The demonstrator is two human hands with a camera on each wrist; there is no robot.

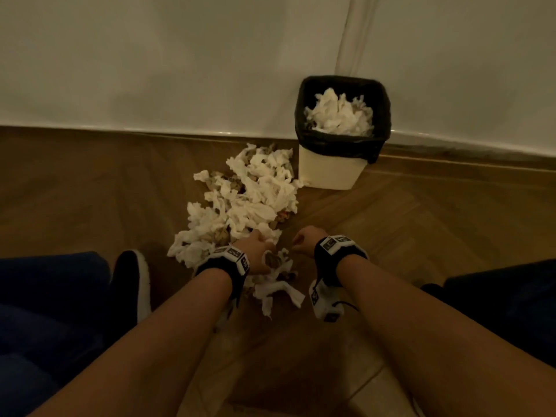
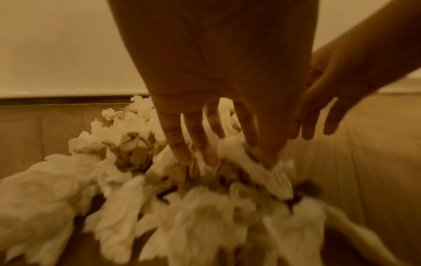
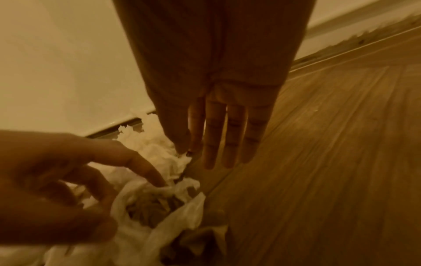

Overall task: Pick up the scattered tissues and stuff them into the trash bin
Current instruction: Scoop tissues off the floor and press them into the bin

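Observation:
A big pile of crumpled white tissues [image 1: 252, 188] with some brownish scraps lies on the wooden floor, left of and in front of the trash bin [image 1: 331, 173]. The bin is cream with a black liner and holds tissues [image 1: 340, 117] up to near its rim. My left hand [image 1: 261, 248] reaches into the near end of the pile [image 2: 127, 198]. Its fingers [image 2: 180, 147] and thumb curl round a clump of tissue. My right hand [image 1: 301, 240] hangs just right of the pile, fingers [image 3: 227, 144] straight and together, pointing down at bare floor, holding nothing.
A white wall and baseboard [image 1: 150, 132] run behind the pile and bin. My black shoe with a white sole [image 1: 132, 281] stands left of the pile, and my knees in dark trousers frame both sides. Bare wooden floor [image 1: 421, 224] lies to the right.

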